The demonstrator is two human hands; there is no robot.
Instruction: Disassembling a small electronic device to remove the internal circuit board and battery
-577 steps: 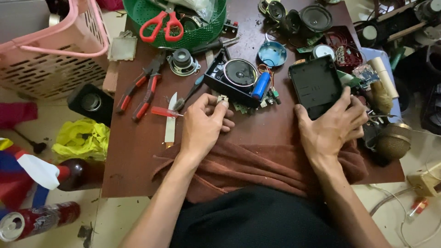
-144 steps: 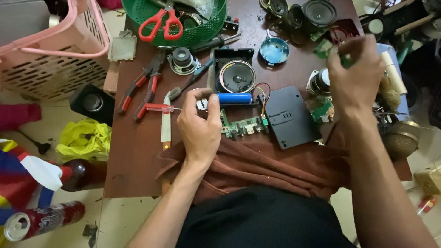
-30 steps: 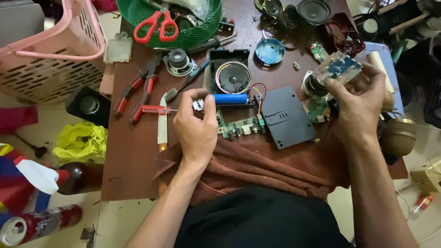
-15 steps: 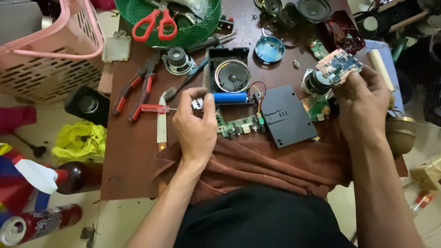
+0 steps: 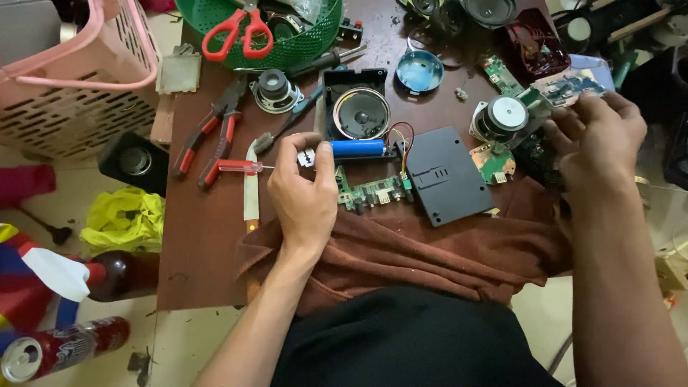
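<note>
The left hand [image 5: 304, 197] rests on the brown table [image 5: 208, 244] with its fingers curled closed around a small silvery metal piece [image 5: 307, 158], pinched between thumb and forefinger. The piece is flat, pale and shiny; finer detail is too small to tell. It sits at the fingertips, just left of the blue battery [image 5: 358, 148].

The blue battery is a cylinder lying flat, with red and black wires at its right end. Below the battery lies a green circuit board [image 5: 374, 192], just right of the left hand. Above the battery sits a black speaker housing [image 5: 356, 111] with a round cone. To the right of the battery lies a black plastic cover [image 5: 446, 175].

The right hand [image 5: 598, 140] is well right of the battery, fingers closed on a small circuit board [image 5: 573, 84] held at the fingertips. A round speaker [image 5: 502, 118] stands just left of this hand.

Left of the battery, a red-handled screwdriver [image 5: 240, 166] and red pliers [image 5: 211, 140] lie on the table.
</note>
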